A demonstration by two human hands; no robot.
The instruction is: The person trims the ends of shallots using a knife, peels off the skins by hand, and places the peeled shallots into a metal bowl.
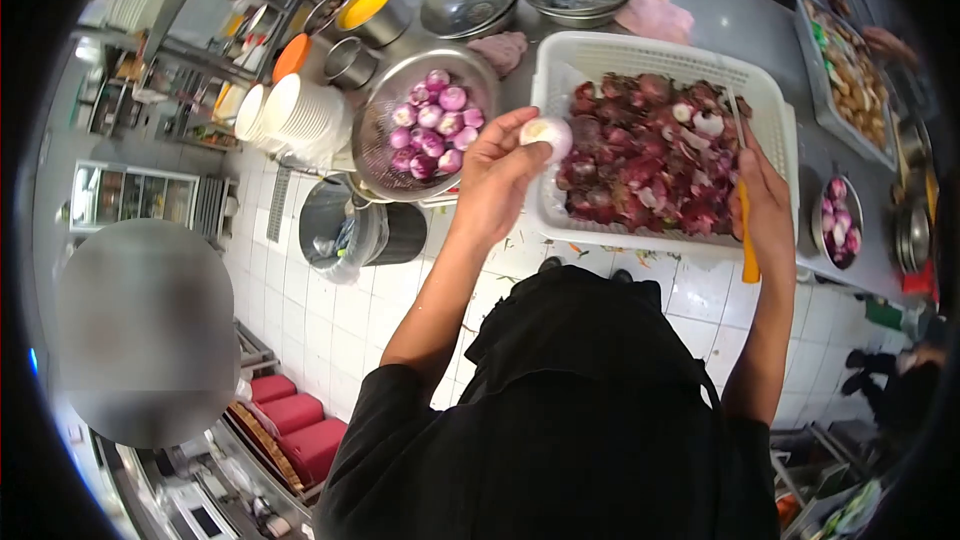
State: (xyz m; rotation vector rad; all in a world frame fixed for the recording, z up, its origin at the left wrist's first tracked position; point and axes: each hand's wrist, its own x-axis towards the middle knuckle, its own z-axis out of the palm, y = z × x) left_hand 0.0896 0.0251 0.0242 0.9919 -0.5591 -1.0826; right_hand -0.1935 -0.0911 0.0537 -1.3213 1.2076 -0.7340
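pinched pale onion (553,133) in left hand (497,180), near rim of white crate (552,223) | gripped yellow-handled knife (749,245) in right hand (768,202), with bare blade well apart from onion | probably risked blade slip into holding hand, off smooth, rounded onion, if cut with hurried pressure

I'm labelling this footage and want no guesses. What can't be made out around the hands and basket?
All in the head view:
- Underside of the peeled onion: hidden by its upper side and the left hand.
- Part of the knife handle: covered by the right hand.
- Most of the floor of the white basket: buried under red onions and skins.
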